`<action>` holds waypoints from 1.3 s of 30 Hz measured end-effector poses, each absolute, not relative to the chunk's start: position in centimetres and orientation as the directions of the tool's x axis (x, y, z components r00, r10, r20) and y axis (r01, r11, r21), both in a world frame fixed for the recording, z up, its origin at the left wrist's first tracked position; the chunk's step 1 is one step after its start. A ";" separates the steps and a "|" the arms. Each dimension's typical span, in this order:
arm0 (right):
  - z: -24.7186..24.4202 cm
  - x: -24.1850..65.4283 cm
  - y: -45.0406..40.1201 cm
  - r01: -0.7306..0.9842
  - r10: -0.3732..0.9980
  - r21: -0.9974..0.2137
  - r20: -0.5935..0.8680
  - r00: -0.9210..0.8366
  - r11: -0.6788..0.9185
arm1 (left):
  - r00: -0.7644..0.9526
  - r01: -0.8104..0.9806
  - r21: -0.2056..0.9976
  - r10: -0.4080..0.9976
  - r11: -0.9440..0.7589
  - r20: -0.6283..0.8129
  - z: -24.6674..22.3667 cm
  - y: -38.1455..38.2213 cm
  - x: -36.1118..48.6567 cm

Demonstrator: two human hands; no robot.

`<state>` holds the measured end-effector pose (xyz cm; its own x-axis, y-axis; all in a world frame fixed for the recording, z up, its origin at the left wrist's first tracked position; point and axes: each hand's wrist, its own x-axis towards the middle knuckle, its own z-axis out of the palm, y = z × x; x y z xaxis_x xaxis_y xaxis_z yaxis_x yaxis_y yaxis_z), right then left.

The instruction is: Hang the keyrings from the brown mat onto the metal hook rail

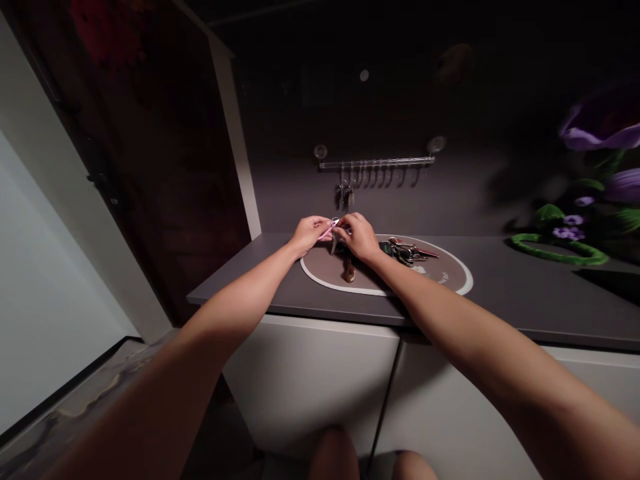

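My left hand (306,236) is closed, pinching a slim pink piece (326,232) attached to a metal key ring (335,221). Close beside it, my right hand (362,237) has its fingers closed on the ring's right side. A metal key (333,247) dangles below the ring between the hands. Both hands are over an oval brown mat (320,272) with a white rim. A small brown object (350,271) lies under my right hand, and a pile of keys (406,252) rests to its right. My right fingers partly hide what they grip.
Behind the hands, a clear rail (377,162) with several hooks is fixed to the dark wall. Two small bunches of keys (347,193) hang on its left hooks. Purple flowers (570,227) with a green ring stand at the right of the dark counter (530,300).
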<state>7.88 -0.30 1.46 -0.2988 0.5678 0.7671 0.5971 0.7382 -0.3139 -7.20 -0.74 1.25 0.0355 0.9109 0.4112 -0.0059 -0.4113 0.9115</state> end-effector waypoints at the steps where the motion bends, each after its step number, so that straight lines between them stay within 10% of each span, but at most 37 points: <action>1: 1.5 7.9 -0.4 0.602 0.570 -0.313 0.765 -0.299 0.735 | 0.035 -0.006 0.911 0.910 -0.412 0.412 1.2 -0.7 -7.2; 16: 1.7 8.2 0.1 0.534 0.623 -0.514 0.782 -0.031 0.672 | -0.003 0.013 0.896 0.896 -0.444 0.444 1.4 -0.5 -7.5; 27: 1.3 8.1 1.8 0.168 0.765 -0.758 0.643 0.031 0.631 | 0.094 0.063 0.879 0.879 -0.473 0.467 1.1 -0.8 -7.1; 39: 1.7 8.5 1.6 0.194 0.753 -0.743 0.657 0.029 0.641 | 0.259 0.483 0.580 0.740 -0.656 0.621 0.8 -1.0 -6.6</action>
